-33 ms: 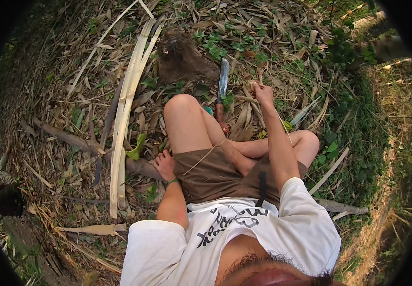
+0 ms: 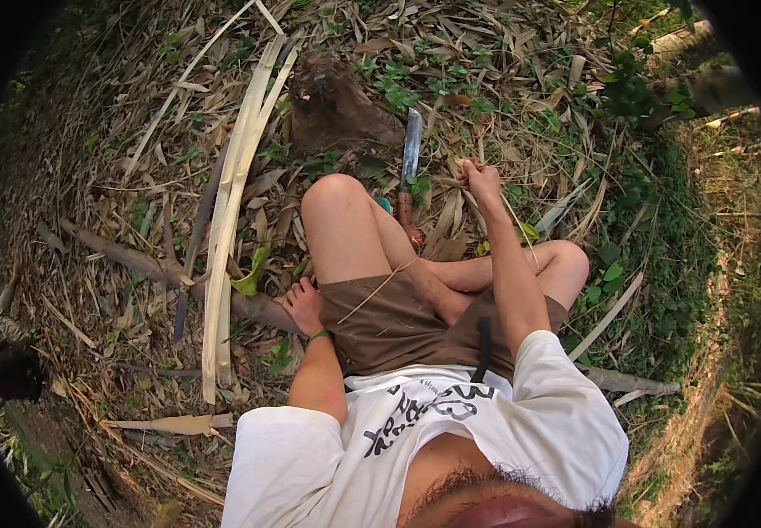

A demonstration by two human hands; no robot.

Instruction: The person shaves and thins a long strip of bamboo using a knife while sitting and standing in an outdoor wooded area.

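My left hand [image 2: 304, 305] rests beside my left thigh on a thick brown branch [image 2: 125, 255], its fingers bent a little and apart. Further forward, my right hand [image 2: 483, 180] is stretched out low over the leaf litter with thumb and fingers pinched together. Something small and pale shows at its fingertips, too small to name. A thin pale strand [image 2: 512, 216] runs from near that hand along the forearm. Left of the right hand, a machete [image 2: 412, 145] lies on the ground, its blade pointing away and its brown handle beside my shin.
Long split bamboo strips [image 2: 240, 167] lie across the branch on the left. A dark stump [image 2: 336, 106] stands ahead beyond my left knee. Another pale strip [image 2: 609, 317] lies at the right, near green plants [image 2: 614, 264]. Dry leaves cover the ground.
My right hand and forearm have shifted very slightly left and toward me. My left hand stays where it was.
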